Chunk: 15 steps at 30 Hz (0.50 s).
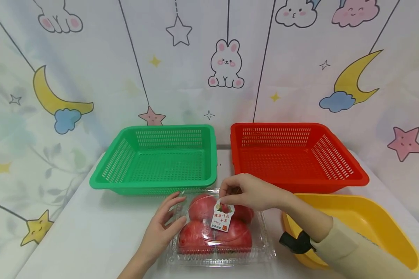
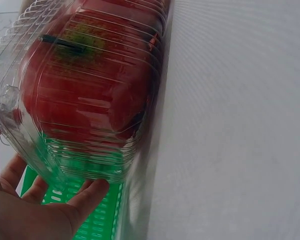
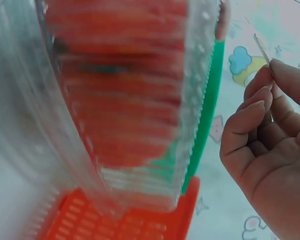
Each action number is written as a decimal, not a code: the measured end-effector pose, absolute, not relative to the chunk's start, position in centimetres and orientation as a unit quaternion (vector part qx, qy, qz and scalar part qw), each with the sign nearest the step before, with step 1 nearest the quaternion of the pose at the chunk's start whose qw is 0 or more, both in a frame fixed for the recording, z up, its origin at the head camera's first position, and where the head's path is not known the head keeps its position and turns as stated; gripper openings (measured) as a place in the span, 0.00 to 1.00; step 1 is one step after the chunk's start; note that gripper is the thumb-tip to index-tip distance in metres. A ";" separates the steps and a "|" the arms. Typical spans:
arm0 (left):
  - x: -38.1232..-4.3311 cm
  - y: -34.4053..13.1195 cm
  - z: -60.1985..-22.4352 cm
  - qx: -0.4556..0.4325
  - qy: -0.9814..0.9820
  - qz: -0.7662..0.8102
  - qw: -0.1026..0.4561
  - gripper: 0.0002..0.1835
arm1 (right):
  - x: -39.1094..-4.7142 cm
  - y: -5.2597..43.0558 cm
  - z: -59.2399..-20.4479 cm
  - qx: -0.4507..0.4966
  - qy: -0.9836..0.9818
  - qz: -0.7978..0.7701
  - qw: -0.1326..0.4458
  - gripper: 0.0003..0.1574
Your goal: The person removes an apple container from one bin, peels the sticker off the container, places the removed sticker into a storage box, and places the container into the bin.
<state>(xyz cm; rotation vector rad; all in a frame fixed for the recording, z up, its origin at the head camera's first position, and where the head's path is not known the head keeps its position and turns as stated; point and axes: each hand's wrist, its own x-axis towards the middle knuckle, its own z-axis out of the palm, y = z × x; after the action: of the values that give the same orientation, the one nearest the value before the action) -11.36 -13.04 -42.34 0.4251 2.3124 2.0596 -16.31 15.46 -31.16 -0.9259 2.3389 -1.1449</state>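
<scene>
A clear plastic clamshell box (image 1: 223, 260) stands at the front middle of the table with its lid down. Several red apples (image 1: 195, 237) fill it. My right hand (image 1: 246, 192) pinches the top of a white paper label (image 1: 220, 221) with printed fruit and red writing, held over the lid. From the right wrist view, the label (image 3: 262, 49) is seen edge-on between thumb and index finger, apart from the box. My left hand (image 1: 157, 232) rests its spread, loosely bent fingers at the box's left edge, also seen at the corner in the left wrist view.
Behind the box stand a green basket (image 1: 153, 184) on the left and a red basket (image 1: 283, 181) on the right. A yellow tray (image 1: 380, 228) lies at the right, under my right forearm. A patterned cloth (image 1: 192, 85) hangs behind the white table (image 1: 101, 228).
</scene>
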 end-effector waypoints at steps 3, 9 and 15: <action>-11.3 -13.0 -42.4 0.135 0.741 0.658 0.005 0.24 | -16.3 16.2 -30.8 -0.320 0.836 -0.407 0.182 0.02; -11.2 -13.1 -42.4 0.132 0.744 0.655 0.008 0.25 | -16.2 18.5 -29.7 -0.293 0.853 -0.402 0.156 0.03; -11.4 -13.0 -42.3 0.135 0.742 0.656 0.013 0.25 | -15.6 21.6 -28.3 -0.253 0.864 -0.413 0.137 0.06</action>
<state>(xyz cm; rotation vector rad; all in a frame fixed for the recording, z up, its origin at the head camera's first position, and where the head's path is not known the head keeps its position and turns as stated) -11.39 -13.04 -42.28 0.4193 2.3135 2.0454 -15.60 21.62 -28.32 -0.7321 2.5002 -1.1956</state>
